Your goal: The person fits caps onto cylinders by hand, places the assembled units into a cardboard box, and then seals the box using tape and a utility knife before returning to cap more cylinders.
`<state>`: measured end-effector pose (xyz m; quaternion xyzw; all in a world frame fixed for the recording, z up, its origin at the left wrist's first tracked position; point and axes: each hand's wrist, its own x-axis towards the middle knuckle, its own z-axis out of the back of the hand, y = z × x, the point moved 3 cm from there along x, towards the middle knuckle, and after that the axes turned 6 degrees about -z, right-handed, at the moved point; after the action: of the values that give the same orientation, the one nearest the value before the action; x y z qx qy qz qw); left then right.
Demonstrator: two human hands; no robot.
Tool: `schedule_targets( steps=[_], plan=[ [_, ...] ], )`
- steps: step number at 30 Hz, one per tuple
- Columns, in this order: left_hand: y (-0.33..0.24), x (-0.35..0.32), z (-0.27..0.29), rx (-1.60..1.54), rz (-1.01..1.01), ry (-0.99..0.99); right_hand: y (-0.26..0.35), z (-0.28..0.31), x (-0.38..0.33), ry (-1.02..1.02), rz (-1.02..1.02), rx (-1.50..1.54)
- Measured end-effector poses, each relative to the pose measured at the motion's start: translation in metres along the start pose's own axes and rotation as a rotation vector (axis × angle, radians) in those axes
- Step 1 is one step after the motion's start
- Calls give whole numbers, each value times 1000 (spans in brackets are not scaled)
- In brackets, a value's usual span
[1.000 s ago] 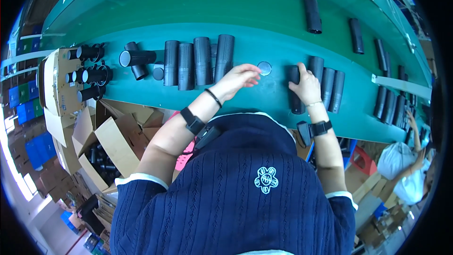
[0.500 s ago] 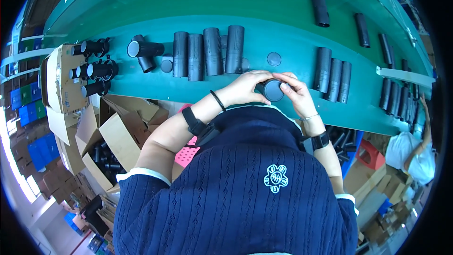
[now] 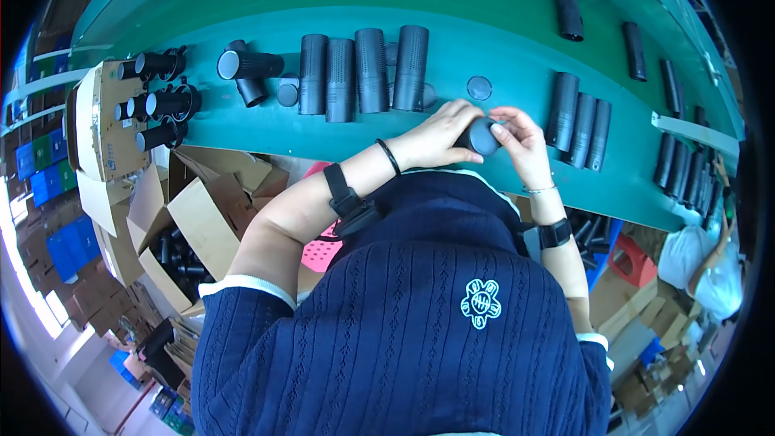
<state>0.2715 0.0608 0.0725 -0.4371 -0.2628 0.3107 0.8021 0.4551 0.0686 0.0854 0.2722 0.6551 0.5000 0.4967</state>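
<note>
Both hands are on a black tube at the bench's near edge, its round dark-grey cap facing up toward me. My left hand wraps around the tube's left side and hides most of it. On the right, my right hand is closed on the cap's rim, thumb against the cap and fingers at its far edge. Just beyond them a loose round black disc lies flat. Several ribbed black tubes lie side by side to the left, with similar discs beside and between them.
More black tubes lie at the right of the green bench. Capped tubes stand by a cardboard box at far left. Open cartons sit below. A co-worker's arm shows at far right.
The capped tube has shifted slightly right and up in the picture and tilted, with both hands still on it. The whole view has moved a little.
</note>
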Motion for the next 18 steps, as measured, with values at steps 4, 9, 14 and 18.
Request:
schedule_targets(
  steps=[4,9,14,18],
  plan=[
    [2,1,3,-89,187,-23,4,-4,1,12,38,-105],
    [3,1,1,-172,201,-33,-7,-4,3,42,-36,-12],
    [2,2,3,-83,204,-43,1,-6,8,35,40,-129],
    [-1,-1,4,60,258,21,2,-5,10,91,-79,-119]
  ],
)
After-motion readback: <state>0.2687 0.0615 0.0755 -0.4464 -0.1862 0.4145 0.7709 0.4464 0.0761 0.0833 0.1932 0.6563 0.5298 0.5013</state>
